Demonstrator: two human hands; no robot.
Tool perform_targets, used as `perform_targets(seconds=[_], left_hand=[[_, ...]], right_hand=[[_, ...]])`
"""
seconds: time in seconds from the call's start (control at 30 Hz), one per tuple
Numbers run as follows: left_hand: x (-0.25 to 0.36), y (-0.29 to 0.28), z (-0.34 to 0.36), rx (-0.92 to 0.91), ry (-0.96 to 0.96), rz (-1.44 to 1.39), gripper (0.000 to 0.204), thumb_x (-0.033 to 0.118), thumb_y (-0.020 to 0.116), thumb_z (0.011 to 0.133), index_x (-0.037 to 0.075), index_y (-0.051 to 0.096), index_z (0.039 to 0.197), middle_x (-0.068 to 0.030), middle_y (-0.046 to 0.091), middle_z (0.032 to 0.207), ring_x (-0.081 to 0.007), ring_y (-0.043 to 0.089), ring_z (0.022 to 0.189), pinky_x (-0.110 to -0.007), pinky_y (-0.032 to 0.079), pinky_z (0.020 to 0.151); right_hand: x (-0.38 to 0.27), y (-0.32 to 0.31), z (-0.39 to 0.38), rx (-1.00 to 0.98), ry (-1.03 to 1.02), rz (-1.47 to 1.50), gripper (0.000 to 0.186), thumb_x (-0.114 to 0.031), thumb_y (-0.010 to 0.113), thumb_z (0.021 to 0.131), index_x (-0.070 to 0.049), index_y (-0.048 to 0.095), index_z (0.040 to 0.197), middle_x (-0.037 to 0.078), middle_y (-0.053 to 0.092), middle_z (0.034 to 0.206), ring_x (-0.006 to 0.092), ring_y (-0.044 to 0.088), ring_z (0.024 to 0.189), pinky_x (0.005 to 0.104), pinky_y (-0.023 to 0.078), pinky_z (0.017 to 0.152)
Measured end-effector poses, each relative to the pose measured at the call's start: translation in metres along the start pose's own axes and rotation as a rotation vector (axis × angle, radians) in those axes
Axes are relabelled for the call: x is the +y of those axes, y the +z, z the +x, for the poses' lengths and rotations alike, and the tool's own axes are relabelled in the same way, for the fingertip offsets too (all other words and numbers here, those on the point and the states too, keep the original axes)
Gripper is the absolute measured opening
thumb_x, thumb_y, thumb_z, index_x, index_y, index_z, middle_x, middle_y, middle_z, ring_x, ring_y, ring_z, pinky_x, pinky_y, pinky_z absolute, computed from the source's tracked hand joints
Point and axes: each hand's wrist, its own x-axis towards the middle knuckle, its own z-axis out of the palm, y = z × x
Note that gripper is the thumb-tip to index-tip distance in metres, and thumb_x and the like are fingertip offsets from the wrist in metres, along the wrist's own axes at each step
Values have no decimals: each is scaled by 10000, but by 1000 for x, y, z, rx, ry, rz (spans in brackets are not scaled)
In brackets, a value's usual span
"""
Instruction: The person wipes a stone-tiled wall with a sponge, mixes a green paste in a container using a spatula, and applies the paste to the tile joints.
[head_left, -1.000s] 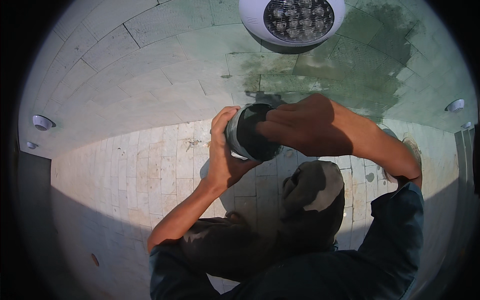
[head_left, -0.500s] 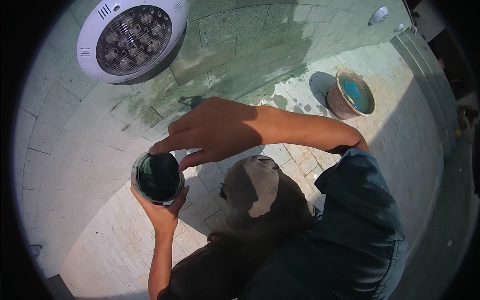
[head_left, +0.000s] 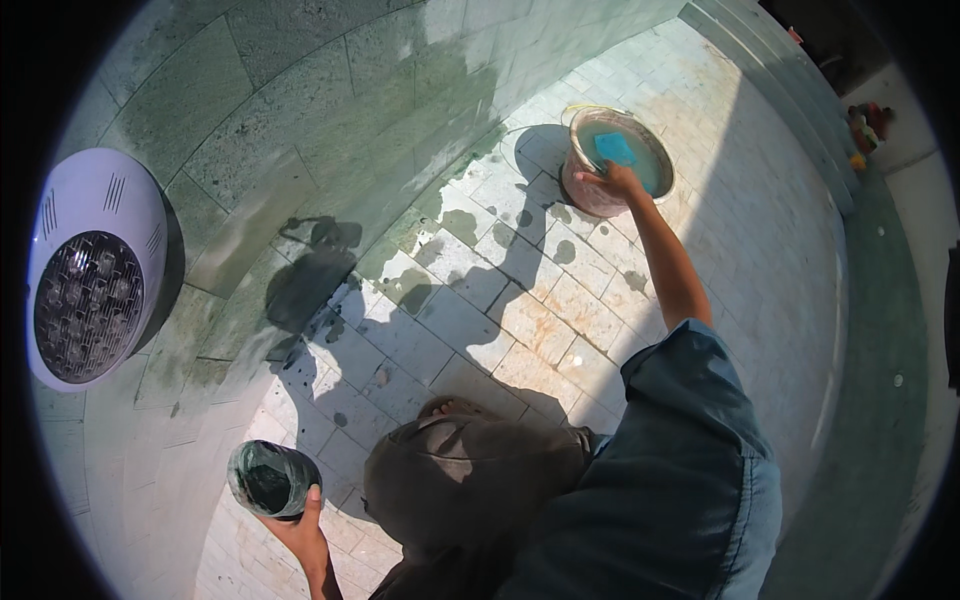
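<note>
My left hand [head_left: 302, 540] is wrapped round a small round tub [head_left: 303, 468] at the lower left. Dark green residue coats the tub's inside, and its mouth faces up. Far forward, my right arm stretches out to a worn, pinkish bucket [head_left: 598, 203] on the tiled floor. Over the bucket's near rim, my right hand [head_left: 622, 181] has its thumb and fingers apart, close to a bright blue sponge [head_left: 614, 149]. The sponge sits in cloudy greenish water. Whether the fingertips touch it, I cannot tell.
A green stone-tiled wall [head_left: 290, 90], partly wet, curves along the left. On it sticks out a round white light fixture [head_left: 105, 195]. Wet spots mark the pale floor tiles [head_left: 480, 290]. Steps [head_left: 770, 90] rise at the far right, and my bent knee [head_left: 450, 470] is below.
My right hand has left the tub's rim and reached out to the bucket. My left hand still holds the tub, now lower in view. The view has turned to the right.
</note>
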Motion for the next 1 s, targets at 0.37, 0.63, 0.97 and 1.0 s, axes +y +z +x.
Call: perform_targets(seconds=[0.37,0.63,0.97,1.0], left_hand=[[17,-20,3,94,-60,142,929,4,805,778,-9,221,1500,-173,424,1437,-268,475,1288,-399,372,1110],[4,-58,-1,204,65,139,826,93,812,801,-40,324,1455,-173,506,1376,-259,530,1224,-387,399,1088],[10,-87,-1,336,186,79,773,126,794,836,-40,355,1450,-167,504,1380,-248,523,1222,-379,388,1087],[14,-86,0,343,198,61,771,125,793,836,-39,357,1450,-167,502,1382,-247,520,1226,-378,389,1086]], right_hand=[[-43,14,-13,-383,-19,16,268,-262,668,834,-57,718,999,271,684,952,448,668,900,505,537,791],[-107,-2,-76,-387,-215,144,265,-223,713,791,15,679,903,298,663,893,481,643,865,523,519,766],[-253,-22,-176,-542,-349,223,260,-182,696,788,20,669,949,289,663,896,468,639,853,510,523,766],[-265,-27,-184,-529,-369,235,255,-181,694,792,26,672,939,300,660,879,471,640,844,512,523,763]])
